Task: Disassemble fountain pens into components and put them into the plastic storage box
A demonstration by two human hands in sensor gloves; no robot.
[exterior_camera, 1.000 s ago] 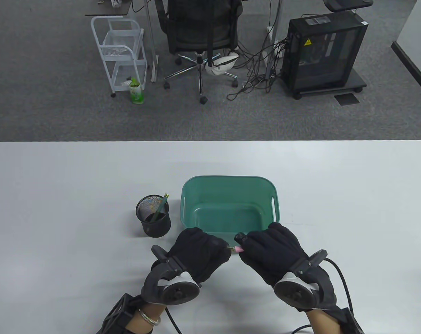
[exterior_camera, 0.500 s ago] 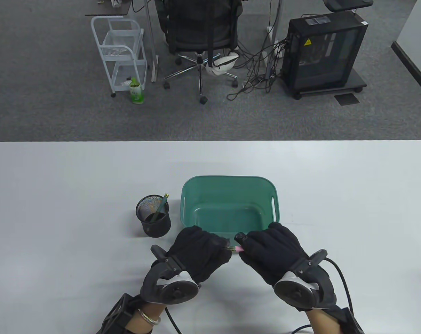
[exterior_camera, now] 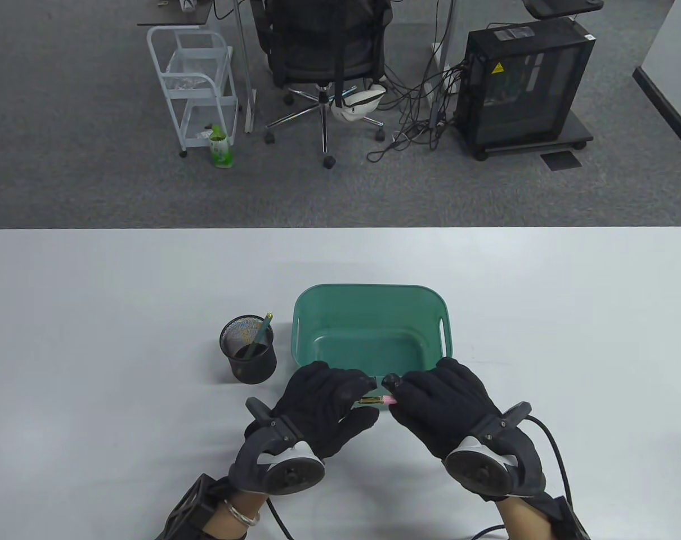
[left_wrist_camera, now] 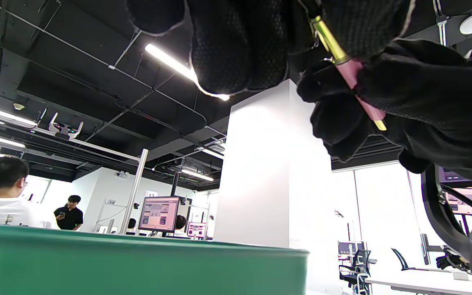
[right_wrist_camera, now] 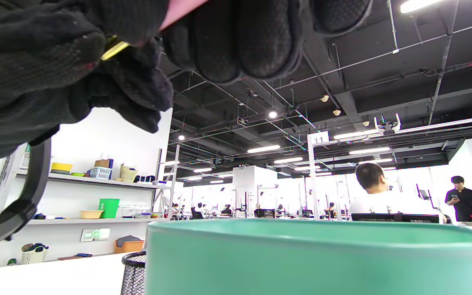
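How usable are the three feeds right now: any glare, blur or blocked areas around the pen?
Table view: even light, sharp, but the left hand and right hand hide most of the pen. Left wrist view: ceiling lights flare behind the dark gloves, yet the pen reads clearly. Right wrist view: the near fingers are soft, and the green box fills the bottom.

The white table (exterior_camera: 93,337) carries a green storage box (exterior_camera: 368,292) (open-topped) beside a mesh pen cup (exterior_camera: 249,350).
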